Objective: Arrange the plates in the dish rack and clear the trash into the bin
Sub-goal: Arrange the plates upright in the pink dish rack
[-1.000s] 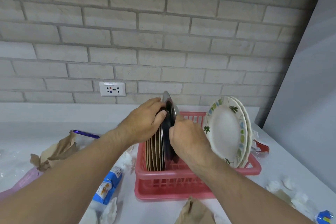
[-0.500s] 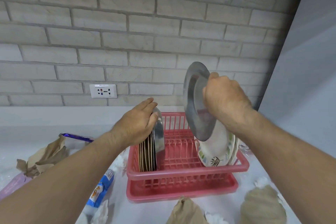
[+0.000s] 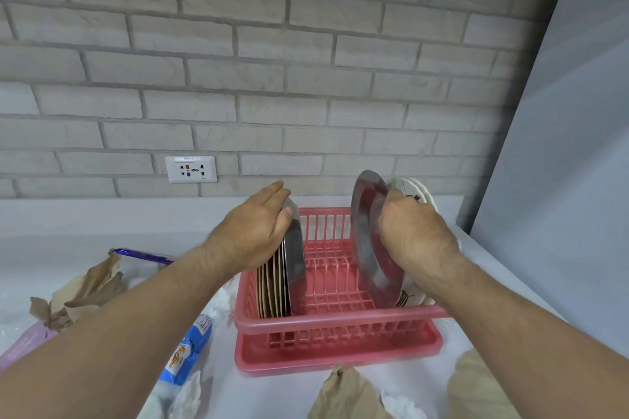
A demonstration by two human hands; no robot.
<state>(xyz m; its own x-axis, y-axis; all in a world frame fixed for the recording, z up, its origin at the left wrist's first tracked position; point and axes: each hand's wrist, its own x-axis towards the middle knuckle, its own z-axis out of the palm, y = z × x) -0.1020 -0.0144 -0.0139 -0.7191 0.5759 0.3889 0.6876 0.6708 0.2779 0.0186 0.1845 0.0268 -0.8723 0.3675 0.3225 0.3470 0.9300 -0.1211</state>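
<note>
A pink dish rack [image 3: 326,321] stands on the white counter. At its left end several plates [image 3: 274,286] stand on edge, a steel one on their right side, and my left hand [image 3: 253,231] rests on their top rims. My right hand [image 3: 412,231] grips a steel plate [image 3: 366,241] by its rim and holds it upright at the rack's right end, its lower edge inside the rack. Behind it lean white patterned plates [image 3: 417,196], mostly hidden by my hand. Crumpled brown paper [image 3: 347,393] lies in front of the rack.
Trash lies around the rack: brown paper [image 3: 85,289], a purple wrapper [image 3: 143,254], a blue and white packet [image 3: 189,352] and white tissue on the left, another brown wad [image 3: 476,384] at the front right. A grey panel [image 3: 558,180] stands at the right. No bin is in view.
My right hand pulled a steel plate from the left stack, lifted it over to the right, and has now lowered it into the rack in front of the white plates. The left hand stayed.
</note>
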